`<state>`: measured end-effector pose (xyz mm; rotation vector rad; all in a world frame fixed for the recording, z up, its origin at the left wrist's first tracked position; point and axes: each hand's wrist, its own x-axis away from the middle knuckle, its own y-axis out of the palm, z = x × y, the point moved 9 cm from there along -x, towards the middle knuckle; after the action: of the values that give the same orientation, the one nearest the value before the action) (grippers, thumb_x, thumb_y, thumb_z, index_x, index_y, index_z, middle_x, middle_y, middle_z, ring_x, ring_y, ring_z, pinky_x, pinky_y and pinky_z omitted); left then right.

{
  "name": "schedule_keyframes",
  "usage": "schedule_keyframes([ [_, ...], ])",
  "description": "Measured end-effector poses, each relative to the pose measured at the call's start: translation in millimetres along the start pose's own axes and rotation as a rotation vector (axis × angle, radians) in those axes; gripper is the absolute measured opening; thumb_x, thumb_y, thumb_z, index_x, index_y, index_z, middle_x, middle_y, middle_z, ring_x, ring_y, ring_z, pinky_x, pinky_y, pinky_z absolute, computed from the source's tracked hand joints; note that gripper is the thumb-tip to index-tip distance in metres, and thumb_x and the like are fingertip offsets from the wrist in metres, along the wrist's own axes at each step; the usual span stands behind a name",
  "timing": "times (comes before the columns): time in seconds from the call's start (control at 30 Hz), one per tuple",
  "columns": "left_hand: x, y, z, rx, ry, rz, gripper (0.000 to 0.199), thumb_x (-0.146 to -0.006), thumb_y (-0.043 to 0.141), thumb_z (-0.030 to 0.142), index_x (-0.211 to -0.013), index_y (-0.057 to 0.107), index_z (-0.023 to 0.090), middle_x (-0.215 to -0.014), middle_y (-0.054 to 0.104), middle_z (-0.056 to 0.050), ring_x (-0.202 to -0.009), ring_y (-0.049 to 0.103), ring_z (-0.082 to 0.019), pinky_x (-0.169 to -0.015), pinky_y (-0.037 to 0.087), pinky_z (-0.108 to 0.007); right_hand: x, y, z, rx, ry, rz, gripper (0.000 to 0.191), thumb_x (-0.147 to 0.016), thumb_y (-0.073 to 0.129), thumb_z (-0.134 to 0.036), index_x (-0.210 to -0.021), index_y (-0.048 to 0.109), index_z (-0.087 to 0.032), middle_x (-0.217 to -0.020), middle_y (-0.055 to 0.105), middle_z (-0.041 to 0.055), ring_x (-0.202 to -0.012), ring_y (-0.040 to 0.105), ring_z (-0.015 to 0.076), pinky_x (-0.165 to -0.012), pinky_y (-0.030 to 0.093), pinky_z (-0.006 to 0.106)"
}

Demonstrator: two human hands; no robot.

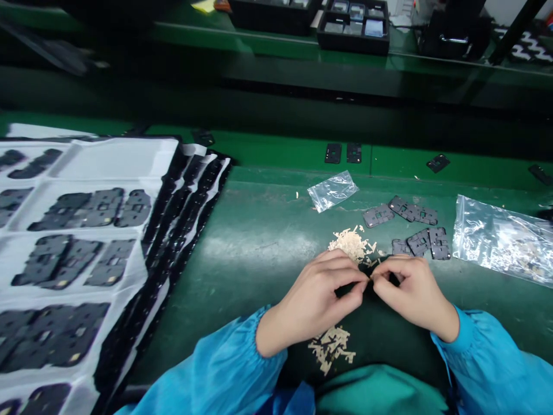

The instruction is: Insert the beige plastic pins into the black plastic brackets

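Just past the fingertips (365,278), a tan strip pile (351,244) was seen. Fingers of L hand (313,294) and R hand (412,291) were closed, pinching sth tiny, too small to tell. 2nd pile (330,347) was below hands, black plates (421,242) to R.

Factory assembly bench (276,147) (blue smock (488,357)), green mat (224,300), trays of black parts (116,161)

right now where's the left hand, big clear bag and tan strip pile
left hand (322,294), head view, back of hand
big clear bag (501,239), head view, bag's middle
tan strip pile (349,243), head view, pile's middle
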<state>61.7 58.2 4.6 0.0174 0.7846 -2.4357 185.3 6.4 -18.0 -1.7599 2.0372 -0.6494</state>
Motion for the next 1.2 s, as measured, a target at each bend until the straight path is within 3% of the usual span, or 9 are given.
schedule_keyframes([
  [0.13, 1.7, -14.3, -3.8, 0.136, -0.045, 0.070, 0.014, -0.091, 0.066, 0.010, -0.088, 0.077, 0.019, -0.079, 0.075, -0.002, -0.077, 0.063, -0.018, -0.076, 0.050, -0.034, -2.9, -0.9, 18.2, -0.053, 0.178, 0.002, 0.016, -0.076, 0.058, -0.016, -0.066, 0.070, -0.020, -0.057, 0.063, -0.0026, -0.054, 0.055, 0.0132, -0.055, 0.039, 0.026],
  [0.27, 3.0, -19.4, -11.7, 0.231, -0.115, 0.091, 0.013, -0.091, 0.067, 0.014, -0.085, 0.077, 0.020, -0.078, 0.074, -0.003, -0.079, 0.064, -0.019, -0.074, 0.050, -0.033, -2.6, 7.5, 15.8, -0.034, 0.160, -0.084, 0.017, -0.083, 0.060, -0.020, -0.071, 0.072, -0.021, -0.063, 0.064, -0.0016, -0.056, 0.052, 0.0130, -0.058, 0.038, 0.028],
  [0.4, 2.3, -15.7, -18.6, 0.289, -0.170, 0.072, 0.015, -0.092, 0.065, 0.016, -0.084, 0.077, 0.020, -0.079, 0.073, -0.004, -0.077, 0.064, -0.018, -0.073, 0.050, -0.033, 0.3, 19.0, 19.0, -0.452, 0.265, -0.181, 0.016, -0.086, 0.067, -0.032, -0.091, 0.078, -0.022, -0.075, 0.072, 0.0015, -0.065, 0.061, 0.0154, -0.062, 0.047, 0.028],
  [0.53, 2.3, -7.8, -22.0, 0.373, -0.218, 0.021, 0.014, -0.089, 0.065, 0.016, -0.081, 0.075, 0.019, -0.079, 0.073, -0.004, -0.073, 0.064, -0.017, -0.072, 0.051, -0.032, -0.7, 21.0, 18.4, -0.656, 0.320, -0.203, 0.014, -0.082, 0.075, -0.034, -0.083, 0.077, -0.020, -0.073, 0.073, 0.0008, -0.066, 0.062, 0.0145, -0.064, 0.050, 0.028],
  [0.77, 4.1, 7.6, -27.2, 0.469, -0.318, -0.078, 0.010, -0.087, 0.066, 0.023, -0.080, 0.072, 0.018, -0.074, 0.067, -0.001, -0.068, 0.058, -0.015, -0.066, 0.048, -0.028, -0.1, 19.2, 21.7, -0.652, 0.323, -0.152, 0.009, -0.079, 0.074, -0.025, -0.072, 0.072, -0.019, -0.063, 0.067, -0.0023, -0.056, 0.055, 0.0115, -0.054, 0.045, 0.024],
  [0.93, 3.6, 12.3, -29.5, 0.502, -0.337, -0.036, 0.009, -0.084, 0.070, 0.022, -0.080, 0.076, 0.017, -0.074, 0.069, -0.002, -0.066, 0.058, -0.014, -0.064, 0.047, -0.028, 2.3, 18.6, 22.6, -0.557, 0.306, -0.097, 0.013, -0.081, 0.072, -0.027, -0.071, 0.071, -0.018, -0.061, 0.064, -0.0020, -0.054, 0.053, 0.0114, -0.051, 0.042, 0.024],
  [1.03, 5.2, 11.7, -35.1, 0.478, -0.361, 0.000, 0.014, -0.086, 0.068, 0.024, -0.077, 0.077, 0.016, -0.070, 0.068, -0.003, -0.063, 0.056, -0.014, -0.061, 0.044, -0.028, 2.6, 3.0, 14.6, -0.366, 0.189, 0.041, 0.010, -0.084, 0.071, -0.026, -0.077, 0.073, -0.019, -0.060, 0.060, -0.0025, -0.052, 0.050, 0.0119, -0.048, 0.040, 0.025],
  [1.13, 7.1, 9.1, -40.9, 0.432, -0.393, 0.021, 0.017, -0.087, 0.068, 0.025, -0.077, 0.077, 0.016, -0.070, 0.067, -0.003, -0.062, 0.055, -0.014, -0.059, 0.043, -0.028, 6.1, -18.0, -19.6, -0.033, -0.178, 0.177, 0.006, -0.089, 0.070, -0.021, -0.090, 0.075, -0.018, -0.074, 0.069, 0.0024, -0.065, 0.059, 0.0159, -0.061, 0.048, 0.030],
  [1.2, 6.8, 8.0, -39.8, 0.407, -0.386, 0.012, 0.017, -0.088, 0.067, 0.024, -0.078, 0.077, 0.015, -0.071, 0.068, -0.003, -0.063, 0.056, -0.014, -0.060, 0.044, -0.028, 11.9, -16.8, -40.2, 0.164, -0.398, 0.152, 0.009, -0.094, 0.067, -0.020, -0.096, 0.075, -0.018, -0.085, 0.074, 0.0058, -0.074, 0.061, 0.0181, -0.069, 0.049, 0.034],
])
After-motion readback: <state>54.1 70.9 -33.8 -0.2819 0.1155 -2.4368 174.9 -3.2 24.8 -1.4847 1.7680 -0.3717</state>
